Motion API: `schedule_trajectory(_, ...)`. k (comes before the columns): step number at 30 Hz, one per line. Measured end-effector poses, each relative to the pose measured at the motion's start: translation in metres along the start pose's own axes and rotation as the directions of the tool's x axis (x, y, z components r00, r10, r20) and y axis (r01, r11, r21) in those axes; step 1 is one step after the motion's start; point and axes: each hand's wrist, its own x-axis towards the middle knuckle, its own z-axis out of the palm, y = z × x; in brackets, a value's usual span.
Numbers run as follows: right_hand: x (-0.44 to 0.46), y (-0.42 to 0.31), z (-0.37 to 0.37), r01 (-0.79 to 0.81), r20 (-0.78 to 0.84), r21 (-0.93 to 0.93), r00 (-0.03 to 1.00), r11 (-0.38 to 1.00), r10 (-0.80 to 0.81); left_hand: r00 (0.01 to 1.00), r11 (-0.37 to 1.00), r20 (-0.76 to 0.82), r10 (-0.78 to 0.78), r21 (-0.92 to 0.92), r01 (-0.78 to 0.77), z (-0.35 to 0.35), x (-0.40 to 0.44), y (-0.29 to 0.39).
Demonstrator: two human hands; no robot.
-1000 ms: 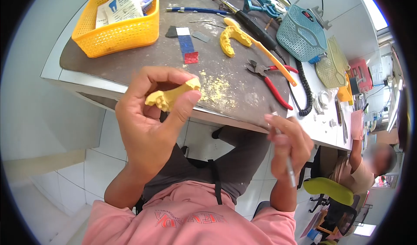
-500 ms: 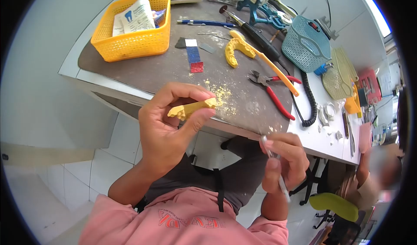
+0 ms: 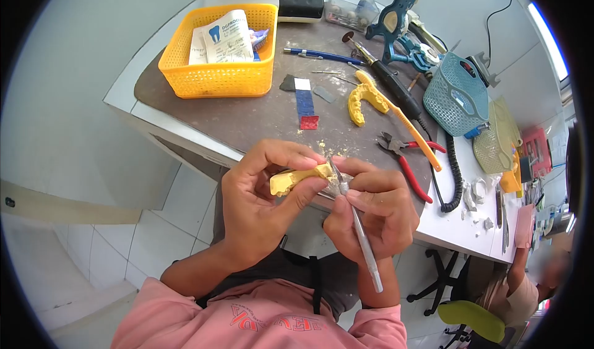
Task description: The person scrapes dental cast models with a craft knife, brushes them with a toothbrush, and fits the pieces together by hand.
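My left hand [image 3: 257,204] is closed around a yellow plaster dental model [image 3: 289,180], pinched between thumb and fingers above the bench's front edge. In my right hand [image 3: 380,210] is a silver craft knife [image 3: 362,241], gripped like a pen. Its blade end meets, or nearly meets, the right end of the model; fingers partly hide the contact. Yellow crumbs [image 3: 331,148] lie on the bench just beyond my hands. A second yellow dental model [image 3: 357,106], horseshoe-shaped, rests farther back with an orange toothbrush [image 3: 402,123] leaning against it.
Red-handled cutters [image 3: 405,163] lie at the right beside a black coiled cord [image 3: 455,182]. A handpiece [image 3: 390,80] and a blue pen [image 3: 322,55] are farther back. The yellow basket [image 3: 216,80] stands left, a blue basket [image 3: 455,95] right. Another person [image 3: 513,281] sits at far right.
My right hand has come left and up with the craft knife, bringing its blade to the model in my left hand. The head view has shifted, so the bench appears lower and farther right.
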Motion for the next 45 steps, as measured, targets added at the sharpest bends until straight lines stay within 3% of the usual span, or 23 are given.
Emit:
schedule_trajectory(14,-0.0019,0.0017,-0.0036,0.017,0.051,-0.052,0.999,0.998,-0.014,0.999,0.993,-0.009,0.036,0.115,-0.034,0.0021,0.0010,-0.0001)
schedule_trajectory(24,-0.0005,0.0037,-0.0014,0.003,0.068,-0.049,0.998,0.999,0.001,0.998,0.990,0.025,0.063,0.124,-0.065,-0.0015,0.0024,-0.0025)
schedule_trajectory(36,-0.0022,0.0056,-0.0073,0.027,0.103,-0.048,0.994,0.998,-0.022,1.000,0.995,0.027,0.010,0.096,-0.012,-0.0035,0.0047,-0.0009)
schedule_trajectory(38,-0.0018,0.0056,-0.0089,0.038,0.120,-0.039,0.992,0.999,-0.033,0.998,0.997,-0.012,-0.054,0.048,0.055,-0.0005,0.0052,0.0015)
schedule_trajectory(45,-0.0002,0.0057,-0.0055,0.027,0.098,-0.043,0.995,0.999,-0.023,0.999,0.998,0.048,-0.007,0.067,0.003,-0.0067,0.0059,-0.0001)
